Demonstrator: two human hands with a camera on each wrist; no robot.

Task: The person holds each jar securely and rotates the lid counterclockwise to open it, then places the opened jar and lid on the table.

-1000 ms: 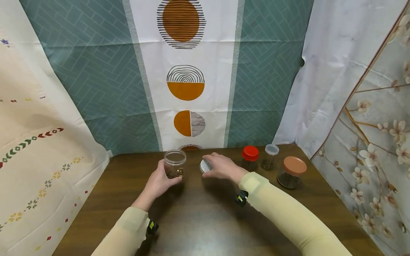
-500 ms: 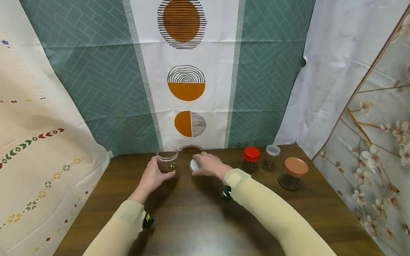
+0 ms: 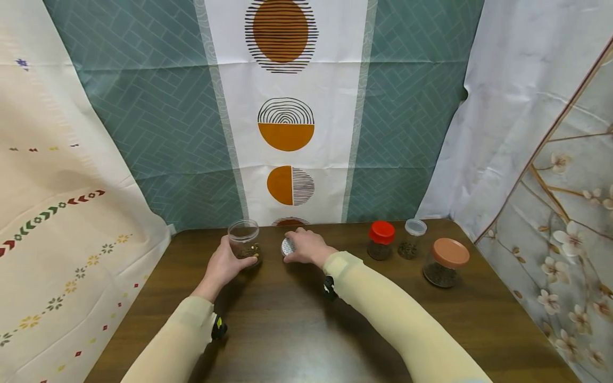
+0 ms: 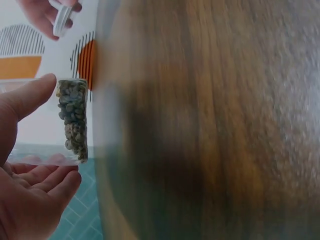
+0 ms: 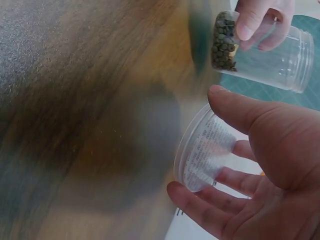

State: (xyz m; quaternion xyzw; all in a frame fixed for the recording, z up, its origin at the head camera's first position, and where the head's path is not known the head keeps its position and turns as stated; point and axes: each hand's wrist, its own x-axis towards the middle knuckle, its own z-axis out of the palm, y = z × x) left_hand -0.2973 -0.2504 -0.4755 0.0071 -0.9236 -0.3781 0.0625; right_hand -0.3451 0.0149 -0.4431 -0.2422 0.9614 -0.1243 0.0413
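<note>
Since a second ago both hands and what they hold have shifted left and toward the far edge of the dark brown wooden table [image 3: 297, 319]: the jar that sat near the middle of the frame now stands left of centre, and the lid has followed it.

The left hand [image 3: 225, 266] curls its thumb and fingers around the clear round plastic jar [image 3: 243, 240], which stands upright and open-topped on the table, with a shallow layer of small dark green-brown beans at its bottom. In the left wrist view the jar [image 4: 72, 122] sits between the thumb at the upper left of the frame and the fingers at the lower left.

The right hand [image 3: 306, 247] holds the clear round plastic lid [image 3: 287, 246] with printed text on its face, just right of the jar at centre frame, not touching it. In the right wrist view the lid [image 5: 205, 150] is pinched on edge between the thumb above and the fingers below, its face tilted up, and the jar [image 5: 260, 50] lies beyond it at the upper right.

Well apart, in the right half of the head view, stand three more jars with dark contents: a small jar with a red screw cap [image 3: 381, 240], a small jar with a clear cap [image 3: 413, 238] just beside it, and a wider glass jar with a flat terracotta lid [image 3: 445, 261] nearer the right table edge. Patterned cloths hang behind and to both sides.
</note>
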